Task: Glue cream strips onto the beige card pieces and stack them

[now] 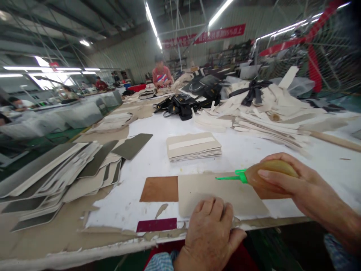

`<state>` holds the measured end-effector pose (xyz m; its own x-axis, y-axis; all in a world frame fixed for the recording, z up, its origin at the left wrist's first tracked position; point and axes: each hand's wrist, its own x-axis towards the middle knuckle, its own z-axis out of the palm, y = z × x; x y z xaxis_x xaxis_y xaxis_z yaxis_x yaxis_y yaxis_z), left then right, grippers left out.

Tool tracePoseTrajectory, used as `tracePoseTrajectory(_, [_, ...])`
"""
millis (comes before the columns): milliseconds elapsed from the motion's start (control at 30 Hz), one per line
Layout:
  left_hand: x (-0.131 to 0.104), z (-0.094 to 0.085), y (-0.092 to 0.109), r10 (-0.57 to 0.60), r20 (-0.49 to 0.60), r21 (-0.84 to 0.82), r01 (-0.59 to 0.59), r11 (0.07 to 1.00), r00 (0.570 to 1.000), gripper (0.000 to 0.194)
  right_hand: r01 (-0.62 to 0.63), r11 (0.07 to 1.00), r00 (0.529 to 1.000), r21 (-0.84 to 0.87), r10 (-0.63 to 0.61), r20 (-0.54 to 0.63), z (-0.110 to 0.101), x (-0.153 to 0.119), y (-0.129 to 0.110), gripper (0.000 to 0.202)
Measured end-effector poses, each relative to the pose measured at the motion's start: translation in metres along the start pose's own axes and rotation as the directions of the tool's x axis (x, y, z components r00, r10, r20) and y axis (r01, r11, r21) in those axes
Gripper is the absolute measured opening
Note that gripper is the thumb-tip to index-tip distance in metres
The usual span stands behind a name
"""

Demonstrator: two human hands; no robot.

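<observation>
In my right hand (299,188) is an amber squeeze glue bottle (270,174) with a green nozzle, fingers wrapped round it. The nozzle tip points left, just over a beige rectangular panel (197,188); whether it touches cannot be told. My left hand (210,229) rests on the panel's near edge, fingers bent and thumb apart, gripping nothing that shows. A brown piece (159,189) lies at the panel's left end, and more brown shows under the bottle at the right. Behind the panel sits a neat stack of beige pieces (194,145) with a pale strip on top.
Grey-green and beige panels (96,165) are fanned out at left. A maroon strip (156,225) lies near the front edge. Black straps (183,105) and heaped beige strips (270,116) cover the back. A person (162,75) works at the far end; a fan (313,45) stands at right.
</observation>
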<state>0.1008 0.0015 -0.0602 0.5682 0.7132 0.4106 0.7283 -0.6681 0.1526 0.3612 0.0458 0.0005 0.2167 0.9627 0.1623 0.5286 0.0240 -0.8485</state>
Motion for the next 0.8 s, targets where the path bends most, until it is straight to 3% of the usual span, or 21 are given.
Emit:
tracePoseTrajectory(100, [-0.001,0.003,-0.001,0.007,-0.014,0.008,-0.007,1.0,1.0,0.049,-0.081,0.994,0.992,0.068,0.074,0.102,0.029,0.003,-0.013,0.048])
tracePoseTrajectory(300, [-0.002,0.009,-0.001,0.014,0.02,-0.015,-0.013,1.0,1.0,0.049,0.009,0.999,0.983,-0.043,-0.001,0.186,0.066,0.002,-0.041,0.046])
tracePoseTrajectory(500, [-0.001,0.008,0.0,0.017,-0.043,-0.012,-0.018,1.0,0.999,0.05,0.045,0.994,0.97,-0.101,-0.019,0.244,0.074,0.003,-0.046,0.046])
tracePoseTrajectory(800, [-0.006,0.018,-0.001,0.022,-0.08,-0.023,-0.024,0.999,0.997,0.052,0.2,0.97,0.932,-0.138,-0.144,0.333,0.078,-0.003,-0.07,0.034])
